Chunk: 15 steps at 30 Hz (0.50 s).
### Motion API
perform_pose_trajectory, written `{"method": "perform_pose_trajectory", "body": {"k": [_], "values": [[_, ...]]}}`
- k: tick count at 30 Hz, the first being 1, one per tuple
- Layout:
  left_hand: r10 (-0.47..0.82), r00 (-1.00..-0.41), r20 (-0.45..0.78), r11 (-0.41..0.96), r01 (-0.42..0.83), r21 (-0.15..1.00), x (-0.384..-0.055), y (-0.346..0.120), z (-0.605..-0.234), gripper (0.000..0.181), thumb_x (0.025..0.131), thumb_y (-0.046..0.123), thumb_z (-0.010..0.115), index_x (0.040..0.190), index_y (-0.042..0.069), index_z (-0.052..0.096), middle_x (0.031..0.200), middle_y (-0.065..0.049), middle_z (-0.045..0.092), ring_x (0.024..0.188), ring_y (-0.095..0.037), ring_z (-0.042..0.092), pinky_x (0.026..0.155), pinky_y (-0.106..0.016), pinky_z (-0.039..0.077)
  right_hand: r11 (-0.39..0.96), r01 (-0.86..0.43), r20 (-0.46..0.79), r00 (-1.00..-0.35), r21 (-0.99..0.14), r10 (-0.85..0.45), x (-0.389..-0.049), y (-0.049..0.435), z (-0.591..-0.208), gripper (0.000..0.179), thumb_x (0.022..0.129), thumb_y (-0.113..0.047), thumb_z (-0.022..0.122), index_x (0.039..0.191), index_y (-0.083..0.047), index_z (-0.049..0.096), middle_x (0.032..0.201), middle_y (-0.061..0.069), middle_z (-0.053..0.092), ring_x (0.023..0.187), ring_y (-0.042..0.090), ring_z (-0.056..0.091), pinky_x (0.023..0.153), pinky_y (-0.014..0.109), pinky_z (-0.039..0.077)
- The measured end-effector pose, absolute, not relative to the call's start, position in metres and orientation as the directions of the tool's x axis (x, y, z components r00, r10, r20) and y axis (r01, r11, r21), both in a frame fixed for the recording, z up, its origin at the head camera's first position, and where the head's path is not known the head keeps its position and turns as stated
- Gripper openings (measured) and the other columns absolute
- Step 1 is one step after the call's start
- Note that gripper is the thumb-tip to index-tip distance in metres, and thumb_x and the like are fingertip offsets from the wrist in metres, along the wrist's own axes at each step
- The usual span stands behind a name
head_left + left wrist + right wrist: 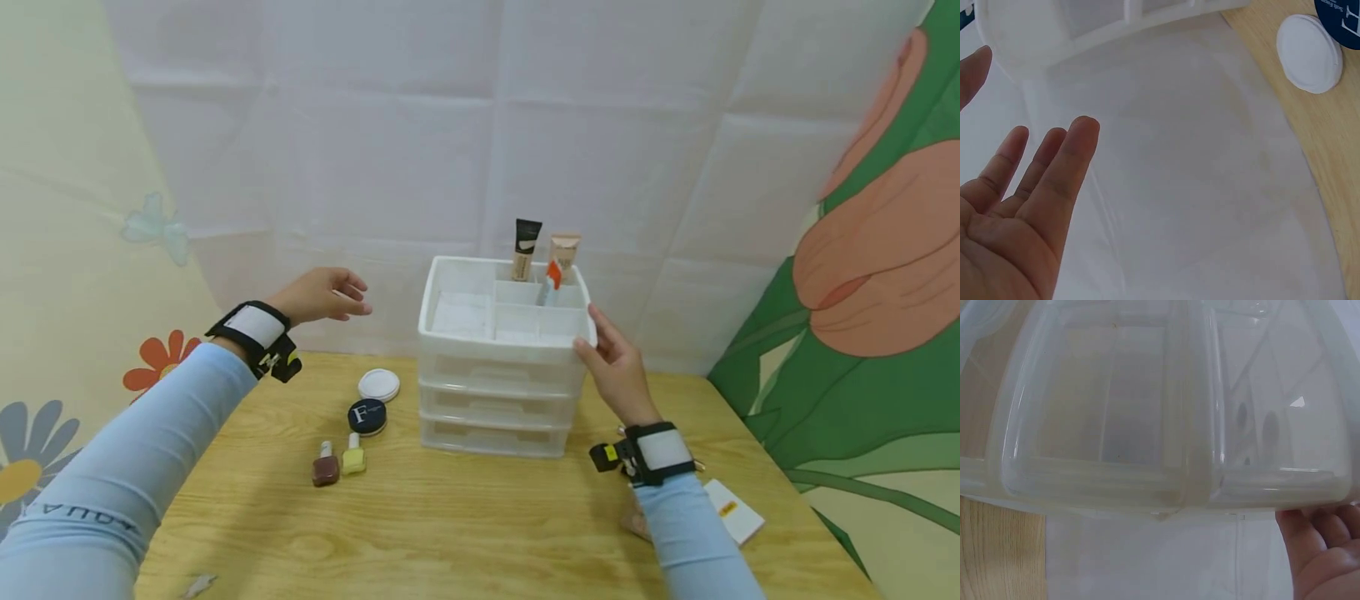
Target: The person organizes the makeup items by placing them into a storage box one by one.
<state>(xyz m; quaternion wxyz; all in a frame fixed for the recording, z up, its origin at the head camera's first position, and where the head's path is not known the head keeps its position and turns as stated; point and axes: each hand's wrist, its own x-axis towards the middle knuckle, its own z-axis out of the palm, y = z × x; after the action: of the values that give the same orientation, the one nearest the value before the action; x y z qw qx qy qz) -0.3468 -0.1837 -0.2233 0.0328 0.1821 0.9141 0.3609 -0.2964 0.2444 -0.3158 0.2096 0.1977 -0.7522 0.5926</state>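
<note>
A white plastic drawer organizer (pixel 491 400) with three clear drawers and a divided top tray stands on the wooden table. My right hand (pixel 618 367) grips its upper right corner, thumb at the front and fingers along the side. In the right wrist view the fingers (pixel 1302 534) touch the organizer's edge; some are cut off by the frame. My left hand (pixel 322 296) hovers to the left of the organizer, fingers loosely extended and holding nothing. Standing in the top tray are a black-capped tube (pixel 527 248), a beige tube (pixel 565 248) and a small orange-capped tube (pixel 551 285).
Left of the organizer lie a white round lid (pixel 378 384), a dark blue compact (pixel 367 417), a maroon nail polish bottle (pixel 326 469) and a yellow one (pixel 354 458). A white box (pixel 738 512) lies by the right forearm. White cloth (pixel 337 150) hangs behind.
</note>
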Motion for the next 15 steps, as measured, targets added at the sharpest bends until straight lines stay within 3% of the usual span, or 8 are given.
{"method": "perform_pose_trajectory", "body": {"k": [3, 15], "values": [[0.352, -0.935, 0.052, 0.711, 0.303, 0.635, -0.351, -0.185, -0.236, 0.052, 0.092, 0.023, 0.067, 0.132, -0.004, 0.048, 0.131, -0.028, 0.051, 0.106, -0.037, 0.061, 0.089, -0.043, 0.051, 0.232, -0.537, 0.542, -0.839, -0.811, -0.045, -0.295, 0.245, -0.315, 0.059, 0.098, -0.012, 0.057, 0.151, -0.007, 0.031, 0.145, 0.022, 0.040, 0.123, 0.039, 0.049, 0.090, 0.017, 0.046], [0.351, -0.936, 0.015, 0.777, 0.300, 0.554, -0.379, -0.183, -0.287, 0.057, 0.088, 0.027, 0.072, 0.130, -0.005, 0.051, 0.131, -0.032, 0.050, 0.109, -0.041, 0.057, 0.084, -0.043, 0.054, 0.248, -0.534, 0.542, -0.839, -0.808, -0.042, -0.293, 0.248, -0.313, 0.059, 0.098, -0.014, 0.057, 0.151, -0.007, 0.032, 0.144, 0.023, 0.043, 0.123, 0.038, 0.050, 0.091, 0.017, 0.046]]}}
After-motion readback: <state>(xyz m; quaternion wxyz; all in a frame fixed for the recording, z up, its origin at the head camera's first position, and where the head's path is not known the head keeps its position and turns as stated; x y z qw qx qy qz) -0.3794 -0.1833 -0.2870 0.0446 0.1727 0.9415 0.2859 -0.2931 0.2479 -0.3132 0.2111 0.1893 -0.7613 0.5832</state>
